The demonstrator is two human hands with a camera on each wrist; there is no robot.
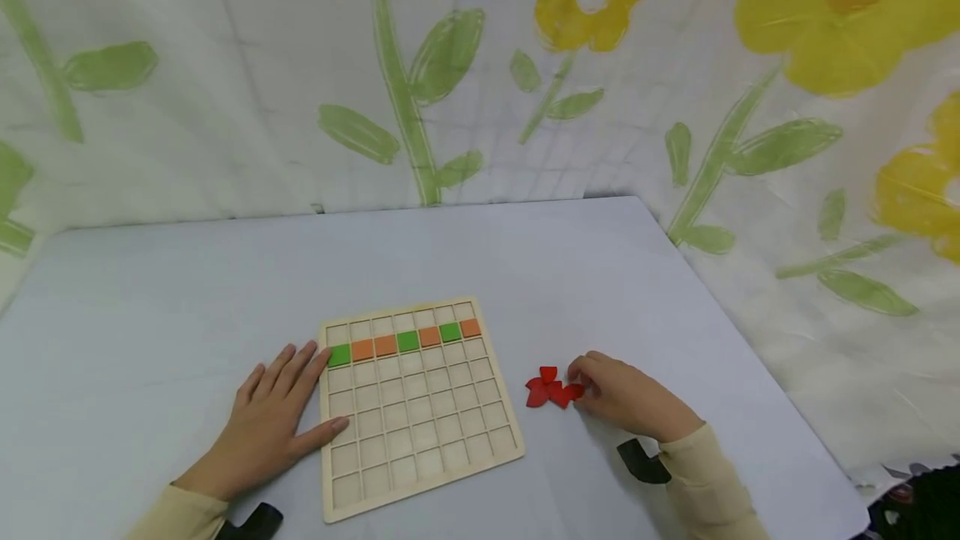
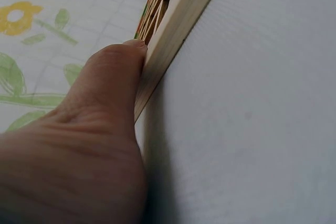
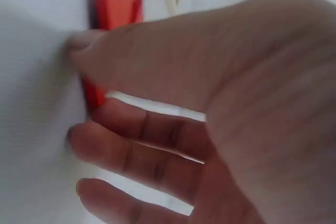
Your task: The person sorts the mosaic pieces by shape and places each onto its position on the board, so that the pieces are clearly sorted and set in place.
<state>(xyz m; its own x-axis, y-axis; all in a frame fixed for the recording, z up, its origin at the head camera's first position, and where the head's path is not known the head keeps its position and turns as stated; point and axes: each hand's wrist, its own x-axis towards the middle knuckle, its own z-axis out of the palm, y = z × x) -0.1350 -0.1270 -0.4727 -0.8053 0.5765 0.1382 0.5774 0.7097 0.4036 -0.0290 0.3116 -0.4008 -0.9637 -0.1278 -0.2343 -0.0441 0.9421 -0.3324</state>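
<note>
While your right hand (image 1: 628, 397) pinches one red tile (image 1: 575, 391) right of the board (image 1: 425, 437), crowded neighbouring tiles (image 1: 537, 395) may drag along, and your left hand (image 1: 264, 422), straight-fingered at the board's left edge, could skew it.

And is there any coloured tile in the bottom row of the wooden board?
No, the wooden board has its green tiles and orange tiles in the second row from the top, and its bottom row is bare.

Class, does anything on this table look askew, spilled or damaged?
Nothing looks spilled or damaged. The grid board sits askew to the far edge of the table, and the red pieces lie jumbled by the right hand, unlike the green and orange tiles set in one row.
</note>
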